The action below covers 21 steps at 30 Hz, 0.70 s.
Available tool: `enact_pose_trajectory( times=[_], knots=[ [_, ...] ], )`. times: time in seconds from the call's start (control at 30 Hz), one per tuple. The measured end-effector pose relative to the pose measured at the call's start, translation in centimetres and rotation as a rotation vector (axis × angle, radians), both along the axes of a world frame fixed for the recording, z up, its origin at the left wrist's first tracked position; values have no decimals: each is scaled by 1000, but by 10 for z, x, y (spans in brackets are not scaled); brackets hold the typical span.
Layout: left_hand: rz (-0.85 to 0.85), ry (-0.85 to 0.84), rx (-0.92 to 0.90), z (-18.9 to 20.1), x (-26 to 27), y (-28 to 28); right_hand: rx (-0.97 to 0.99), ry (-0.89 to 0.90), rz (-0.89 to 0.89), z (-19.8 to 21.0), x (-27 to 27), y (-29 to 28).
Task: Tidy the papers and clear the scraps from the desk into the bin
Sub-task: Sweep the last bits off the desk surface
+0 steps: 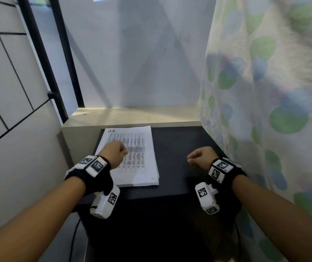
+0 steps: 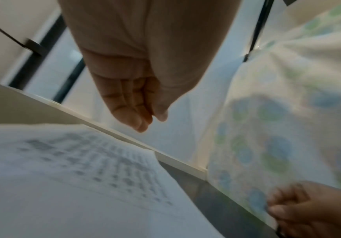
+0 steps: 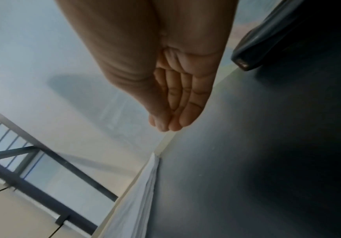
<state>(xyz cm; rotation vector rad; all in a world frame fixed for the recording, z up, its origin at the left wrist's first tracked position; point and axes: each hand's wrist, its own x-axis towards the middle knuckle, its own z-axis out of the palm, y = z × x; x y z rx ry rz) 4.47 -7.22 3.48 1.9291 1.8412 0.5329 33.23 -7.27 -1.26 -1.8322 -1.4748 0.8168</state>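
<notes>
A squared stack of printed papers [image 1: 142, 148], marked "HR" at its top, lies on the left half of the black desk [image 1: 179, 144]. My left hand [image 1: 116, 152] hovers above the stack's left side. In the left wrist view this left hand [image 2: 147, 122] holds nothing, fingers together and only slightly bent over the papers [image 2: 63, 177]. My right hand [image 1: 200, 156] hangs over the bare right part of the desk. The right wrist view shows my right hand [image 3: 165, 125] relaxed and holding nothing, with the stack's edge [image 3: 137, 201] beyond it. No scraps or bin are in view.
A dotted curtain [image 1: 265, 91] hangs along the desk's right side. A pale window sill [image 1: 132, 116] runs behind the desk below frosted glass. A tiled wall [image 1: 9, 91] closes the left. A dark rounded object [image 3: 267, 40] shows at the desk's edge in the right wrist view.
</notes>
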Motion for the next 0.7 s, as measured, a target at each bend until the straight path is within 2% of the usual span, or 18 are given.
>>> enact_pose_trajectory(
  times=[0.07,0.13,0.27,0.4,0.7],
  knots=[
    [60,-24,15,-5,-35,-3,27,-33,23,6,-10,2],
    [113,-23,-2,-14,-65,-12,43,-157,26,13,-18,4],
    [186,-6,-11,-35,-115,-29,-119,-451,45,20,-20,3],
    [238,21,-98,-58,-154,-44,-212,-511,77,14,-20,0],
    [275,38,-301,-118,-153,-48,-211,-605,153,9,-26,8]
  ],
)
